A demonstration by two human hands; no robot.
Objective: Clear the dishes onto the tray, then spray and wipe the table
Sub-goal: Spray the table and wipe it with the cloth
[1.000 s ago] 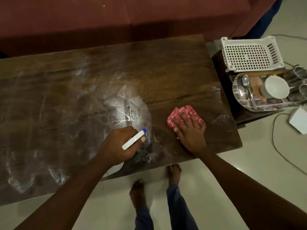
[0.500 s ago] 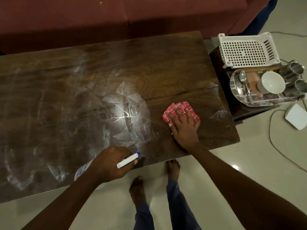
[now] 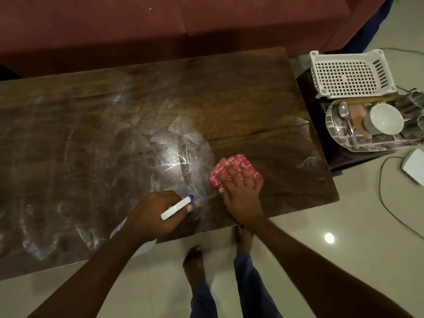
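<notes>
1. While your right hand (image 3: 243,198) lies flat on the cloth (image 3: 234,166) with fingers spread, near the table's (image 3: 229,83) front edge toward its right end, the pressure lets the cloth scrub the wet film.
2. Your left hand (image 3: 151,216) curls round the bottle (image 3: 175,208), nozzle aimed at the sheen just beside the cloth, ready to wet more.
3. Cup (image 3: 385,119) and spoon (image 3: 343,111) sit on the tray (image 3: 328,125) off the table's right end, so clearing looks done.

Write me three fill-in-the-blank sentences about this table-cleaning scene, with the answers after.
The left hand grips the spray bottle, whose nozzle tip is ____. The right hand presses the red cloth flat on the ____. On the tray, a metal ____ lies beside the white cup.
Missing words: blue; table; spoon.
</notes>
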